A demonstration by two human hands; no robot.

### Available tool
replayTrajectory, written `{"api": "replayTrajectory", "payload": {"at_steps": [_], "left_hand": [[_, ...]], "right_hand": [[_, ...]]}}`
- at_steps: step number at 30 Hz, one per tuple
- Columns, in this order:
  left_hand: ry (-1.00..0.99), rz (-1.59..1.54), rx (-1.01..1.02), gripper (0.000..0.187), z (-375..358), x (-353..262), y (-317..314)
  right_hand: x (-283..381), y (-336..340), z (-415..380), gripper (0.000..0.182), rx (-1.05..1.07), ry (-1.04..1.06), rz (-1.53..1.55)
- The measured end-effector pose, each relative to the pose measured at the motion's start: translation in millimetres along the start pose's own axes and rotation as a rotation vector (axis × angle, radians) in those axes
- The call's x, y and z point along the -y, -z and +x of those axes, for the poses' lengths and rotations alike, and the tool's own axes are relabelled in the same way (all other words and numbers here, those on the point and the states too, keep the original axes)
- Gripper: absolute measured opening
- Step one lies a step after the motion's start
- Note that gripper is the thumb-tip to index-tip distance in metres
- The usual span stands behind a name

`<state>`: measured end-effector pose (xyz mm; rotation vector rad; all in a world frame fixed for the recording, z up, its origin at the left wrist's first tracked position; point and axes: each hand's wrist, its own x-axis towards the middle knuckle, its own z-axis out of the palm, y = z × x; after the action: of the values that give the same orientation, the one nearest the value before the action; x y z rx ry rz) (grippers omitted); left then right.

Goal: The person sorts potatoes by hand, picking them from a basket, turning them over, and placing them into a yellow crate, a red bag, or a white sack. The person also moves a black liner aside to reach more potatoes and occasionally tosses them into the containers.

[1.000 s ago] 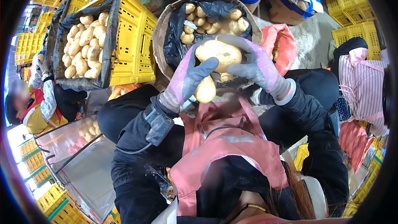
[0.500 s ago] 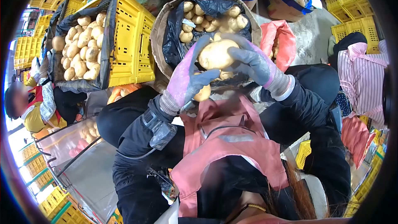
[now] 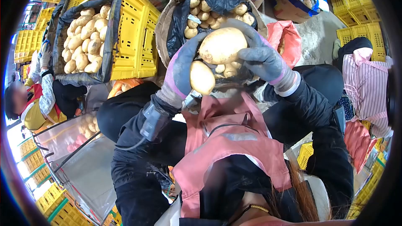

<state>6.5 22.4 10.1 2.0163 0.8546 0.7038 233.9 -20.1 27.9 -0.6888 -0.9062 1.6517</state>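
Observation:
Both hands wear grey and purple gloves. My right hand (image 3: pixel 261 54) grips a large potato (image 3: pixel 224 45) from its right side, above a round basket (image 3: pixel 164 27) lined with black plastic. On the left, my left hand (image 3: pixel 183 68) is wrapped round a smaller potato (image 3: pixel 202 78), just below the large one; its fingertips come near the large potato's left edge. Several potatoes (image 3: pixel 203 16) lie in the basket behind and beneath the hands.
At the upper left a yellow crate (image 3: pixel 136 33) with a dark liner holds many potatoes (image 3: pixel 86 37). A pink sack (image 3: pixel 289 42) stands right of the basket. One person (image 3: pixel 39 104) is at far left, another (image 3: pixel 364 83) at far right.
The smaller potato has moved up and now shows more fully in my left hand. The large potato has risen slightly and turned in my right hand. The view has shifted a little.

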Motion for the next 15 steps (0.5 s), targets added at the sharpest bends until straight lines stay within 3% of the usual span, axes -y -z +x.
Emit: {"api": "replayTrajectory", "payload": {"at_steps": [1,2,4,6,8,10,11,13,15], "left_hand": [[0.142,-0.169,0.015,0.052,-4.7,6.6,-3.2],[0.159,-0.282,-0.019,0.050,-7.4,11.4,-4.9],[0.183,-0.509,-0.094,0.048,-12.5,21.2,-8.4],[0.226,-0.436,-0.103,0.047,-6.6,11.4,-1.9],[0.669,-1.724,-0.105,0.049,3.3,-0.6,7.4],[0.607,-1.559,-0.072,0.053,0.6,2.6,2.8],[0.549,-1.392,-0.045,0.057,-0.8,3.6,0.5],[0.536,-1.313,-0.056,0.054,-0.3,10.8,-2.0],[0.689,-1.937,0.161,0.052,3.2,22.8,1.6]], "right_hand": [[0.1,0.9,0.5,0.069,0.003,0.039,-0.046],[0.7,4.1,0.4,0.069,0.003,0.038,-0.044],[1.6,12.9,-2.9,0.068,0.056,0.195,-0.391],[-2.5,19.4,-6.6,0.066,0.063,0.251,-0.492],[-4.8,20.4,-6.5,0.065,0.053,0.259,-0.480],[-5.1,19.7,-6.8,0.052,-0.136,-0.037,0.140],[-6.5,20.8,-4.8,0.052,-0.135,-0.041,0.141],[-9.9,24.1,-0.1,0.063,-0.190,-0.133,0.494],[-7.6,24.0,3.0,0.061,-0.198,-0.151,0.526]]}}
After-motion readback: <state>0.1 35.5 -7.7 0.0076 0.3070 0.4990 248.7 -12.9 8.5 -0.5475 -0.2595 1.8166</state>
